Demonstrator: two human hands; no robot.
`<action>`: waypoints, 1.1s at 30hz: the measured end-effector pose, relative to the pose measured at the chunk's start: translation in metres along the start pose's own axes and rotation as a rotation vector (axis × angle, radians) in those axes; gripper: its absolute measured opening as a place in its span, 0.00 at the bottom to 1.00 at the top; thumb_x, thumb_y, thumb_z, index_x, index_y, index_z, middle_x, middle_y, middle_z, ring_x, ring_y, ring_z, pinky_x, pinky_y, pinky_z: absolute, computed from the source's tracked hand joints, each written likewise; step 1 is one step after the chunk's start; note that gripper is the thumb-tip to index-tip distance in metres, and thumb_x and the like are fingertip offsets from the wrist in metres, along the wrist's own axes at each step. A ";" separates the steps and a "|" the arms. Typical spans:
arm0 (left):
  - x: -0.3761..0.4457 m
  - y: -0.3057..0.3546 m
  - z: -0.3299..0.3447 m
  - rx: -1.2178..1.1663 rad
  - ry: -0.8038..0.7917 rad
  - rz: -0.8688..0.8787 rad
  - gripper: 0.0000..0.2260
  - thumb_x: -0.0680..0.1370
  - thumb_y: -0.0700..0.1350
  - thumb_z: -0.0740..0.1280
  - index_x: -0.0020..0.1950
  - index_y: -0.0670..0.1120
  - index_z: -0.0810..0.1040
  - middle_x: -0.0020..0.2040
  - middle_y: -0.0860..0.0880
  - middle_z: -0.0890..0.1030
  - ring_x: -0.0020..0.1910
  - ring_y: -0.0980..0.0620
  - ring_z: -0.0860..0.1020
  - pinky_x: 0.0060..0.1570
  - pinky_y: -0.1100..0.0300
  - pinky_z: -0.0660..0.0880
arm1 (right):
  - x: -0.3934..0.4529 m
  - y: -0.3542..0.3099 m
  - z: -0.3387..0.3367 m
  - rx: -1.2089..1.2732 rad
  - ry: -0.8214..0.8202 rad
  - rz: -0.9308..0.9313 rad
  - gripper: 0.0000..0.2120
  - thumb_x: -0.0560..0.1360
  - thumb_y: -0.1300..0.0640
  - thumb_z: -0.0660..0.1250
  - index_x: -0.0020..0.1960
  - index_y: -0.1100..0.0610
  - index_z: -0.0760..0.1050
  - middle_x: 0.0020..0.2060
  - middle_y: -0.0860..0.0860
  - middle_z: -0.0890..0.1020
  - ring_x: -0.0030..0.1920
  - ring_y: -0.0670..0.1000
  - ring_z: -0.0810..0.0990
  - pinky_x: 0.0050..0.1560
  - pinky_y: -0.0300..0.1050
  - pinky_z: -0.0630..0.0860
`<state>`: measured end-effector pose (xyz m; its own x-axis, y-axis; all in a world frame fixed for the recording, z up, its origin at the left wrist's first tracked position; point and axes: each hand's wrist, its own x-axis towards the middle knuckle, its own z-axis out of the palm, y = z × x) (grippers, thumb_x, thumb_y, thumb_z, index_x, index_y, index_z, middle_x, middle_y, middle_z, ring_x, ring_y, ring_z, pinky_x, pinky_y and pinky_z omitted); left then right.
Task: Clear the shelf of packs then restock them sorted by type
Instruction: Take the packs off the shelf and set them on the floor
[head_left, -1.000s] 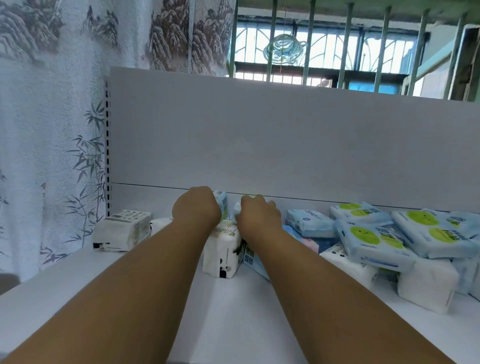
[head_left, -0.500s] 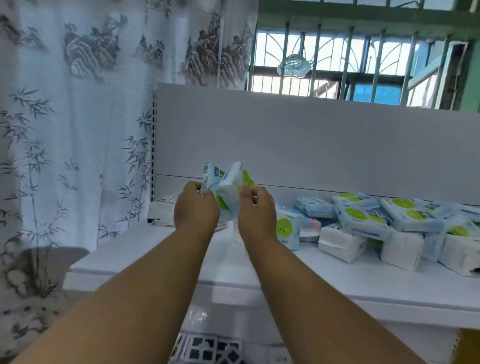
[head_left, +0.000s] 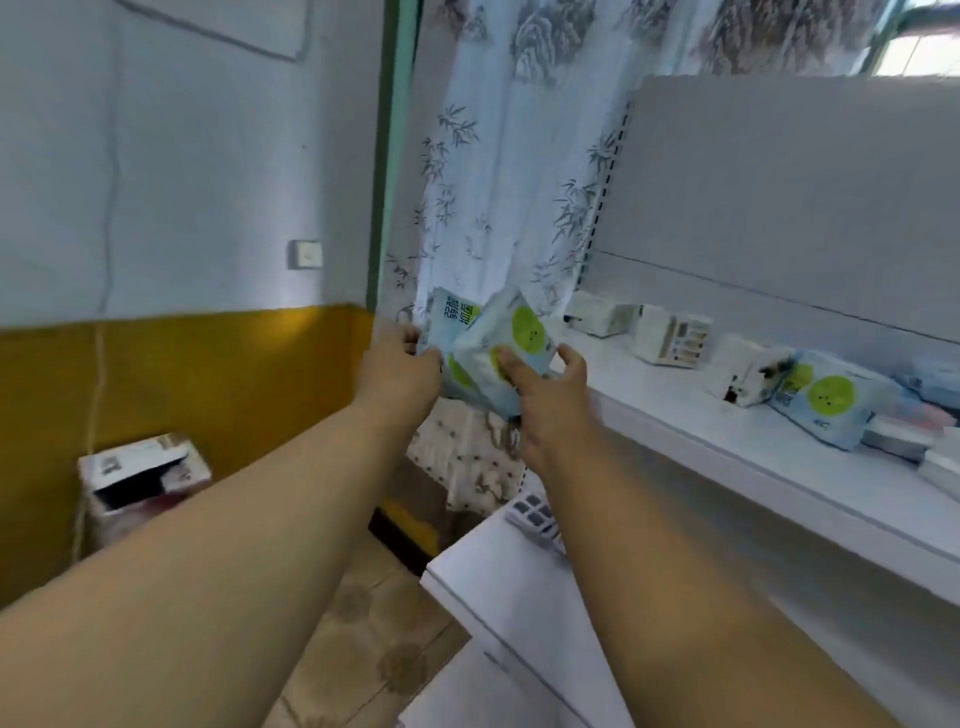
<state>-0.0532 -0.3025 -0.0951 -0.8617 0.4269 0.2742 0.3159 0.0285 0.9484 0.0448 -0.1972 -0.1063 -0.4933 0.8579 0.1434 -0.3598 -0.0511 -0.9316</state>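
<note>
Two light-blue packs with green circles are held off the shelf's left end, in front of the curtain. My left hand (head_left: 400, 366) grips the rear blue pack (head_left: 451, 317). My right hand (head_left: 550, 387) grips the front blue pack (head_left: 506, 345), which is tilted. The white shelf (head_left: 675, 410) at the right still carries white packs (head_left: 670, 335), another blue green-dot pack (head_left: 826, 400) and several more packs toward the right edge.
A patterned curtain (head_left: 498, 182) hangs behind my hands. A lower white shelf (head_left: 519, 587) juts out below. An open cardboard box (head_left: 140, 478) stands on the floor at the left, against the yellow-and-white wall.
My hands lifted two blue packs off the shelf and carried them left, past the shelf's end. My view swung left toward the wall and the box.
</note>
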 end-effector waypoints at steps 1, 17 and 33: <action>-0.011 -0.013 -0.022 0.064 0.032 -0.012 0.08 0.79 0.45 0.65 0.58 0.52 0.74 0.51 0.52 0.78 0.44 0.54 0.76 0.38 0.60 0.73 | -0.013 0.016 0.013 -0.037 -0.050 0.008 0.48 0.59 0.49 0.82 0.72 0.47 0.60 0.63 0.55 0.76 0.56 0.56 0.81 0.54 0.60 0.80; -0.133 -0.267 -0.371 -0.043 0.560 -0.549 0.08 0.74 0.49 0.67 0.49 0.57 0.70 0.50 0.52 0.78 0.50 0.43 0.81 0.50 0.41 0.80 | -0.211 0.264 0.241 -0.275 -0.684 0.431 0.36 0.67 0.62 0.79 0.68 0.51 0.64 0.59 0.53 0.81 0.56 0.54 0.83 0.55 0.58 0.81; -0.311 -0.655 -0.354 -0.100 0.688 -1.175 0.06 0.78 0.42 0.69 0.54 0.46 0.75 0.49 0.45 0.81 0.42 0.47 0.82 0.40 0.53 0.82 | -0.334 0.706 0.131 -0.712 -0.760 0.915 0.29 0.72 0.63 0.74 0.69 0.56 0.66 0.59 0.57 0.80 0.55 0.56 0.82 0.56 0.57 0.80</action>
<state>-0.1329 -0.7740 -0.7450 -0.6309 -0.3363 -0.6992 -0.7380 -0.0180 0.6746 -0.1487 -0.5870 -0.7683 -0.7204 0.1629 -0.6742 0.6864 0.0281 -0.7266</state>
